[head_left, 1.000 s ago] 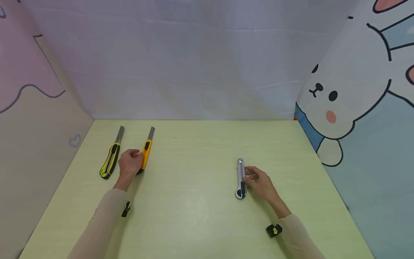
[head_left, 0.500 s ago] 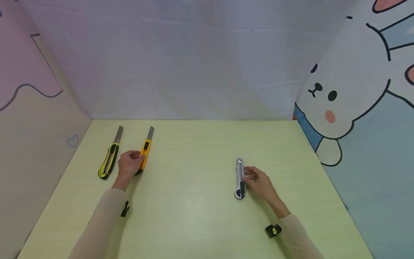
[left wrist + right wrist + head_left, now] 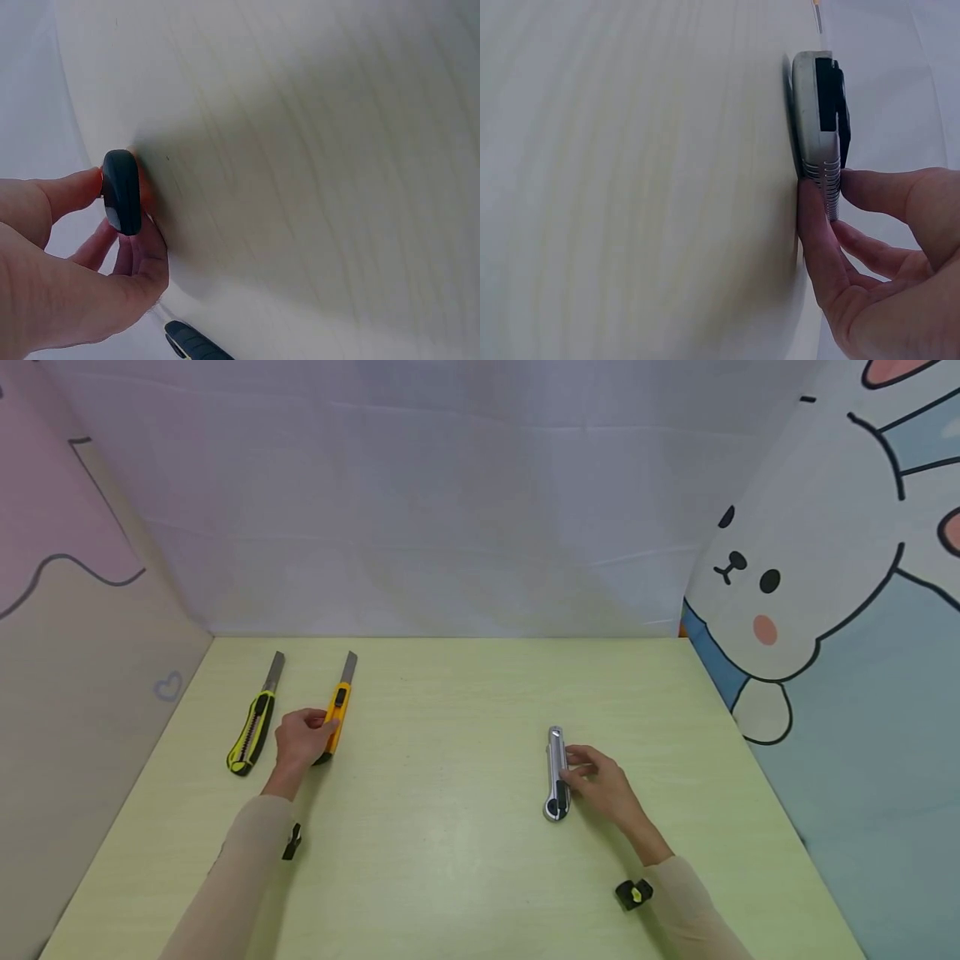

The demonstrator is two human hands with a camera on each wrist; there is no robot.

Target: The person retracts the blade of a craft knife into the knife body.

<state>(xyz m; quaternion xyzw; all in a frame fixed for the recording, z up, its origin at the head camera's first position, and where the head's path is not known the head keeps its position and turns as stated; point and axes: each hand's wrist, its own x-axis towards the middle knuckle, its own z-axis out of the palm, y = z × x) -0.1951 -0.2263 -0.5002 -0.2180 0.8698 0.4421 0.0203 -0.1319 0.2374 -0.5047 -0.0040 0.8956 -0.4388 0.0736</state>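
My left hand (image 3: 298, 740) pinches an orange utility knife (image 3: 342, 697) by its handle, at the left of the table in the head view. Its grey blade is out and points to the back. In the left wrist view the knife's black butt end (image 3: 122, 192) shows between thumb and fingers. On the right, my right hand (image 3: 606, 787) holds a silver utility knife (image 3: 556, 758) from its right side. The right wrist view shows the thumb on one face of this silver knife (image 3: 808, 105) and the index finger on the other. No blade shows on it.
A green and black utility knife (image 3: 253, 732), blade out, lies left of my left hand. Its handle (image 3: 196, 343) shows at the bottom of the left wrist view. The pale wooden table (image 3: 450, 827) meets a white cloth backdrop (image 3: 450, 527) and printed side panels.
My left thumb and fingers have shifted slightly right over the orange knife's handle. The right hand and the silver knife stay in place.
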